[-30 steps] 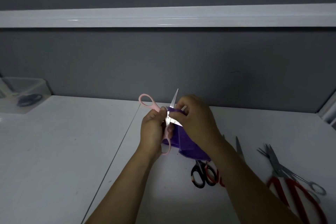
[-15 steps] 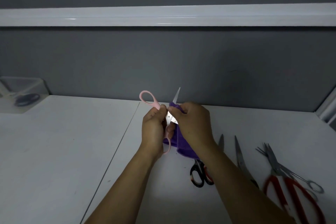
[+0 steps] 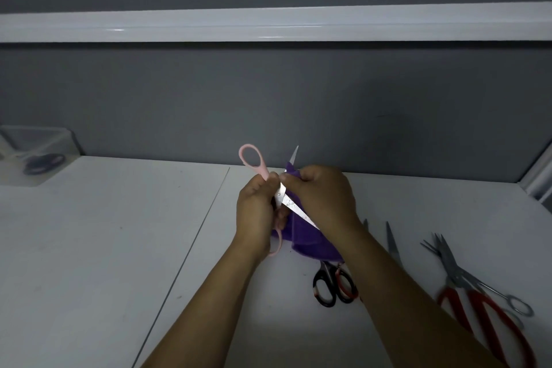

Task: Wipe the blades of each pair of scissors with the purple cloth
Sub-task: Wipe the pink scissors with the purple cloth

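My left hand (image 3: 257, 212) grips the pink-handled scissors (image 3: 252, 160) by their handles, above the white table. The scissors are spread open: one blade points up and away, the other slants down to the right. My right hand (image 3: 324, 196) pinches the purple cloth (image 3: 304, 240) around the upper blade, near the pivot. The cloth hangs down below my right hand, behind the lower blade. Only the tip of the upper blade shows above the cloth.
Black-and-red-handled scissors (image 3: 333, 285) lie on the white table (image 3: 119, 248) under my right forearm. Large red-handled scissors (image 3: 478, 302) and thin metal scissors (image 3: 504, 299) lie at the right. A clear bin (image 3: 33, 155) with dark scissors stands at the far left.
My right hand with the cloth has slid down the upper blade toward the pivot, then a little back up. The left hand keeps its hold.
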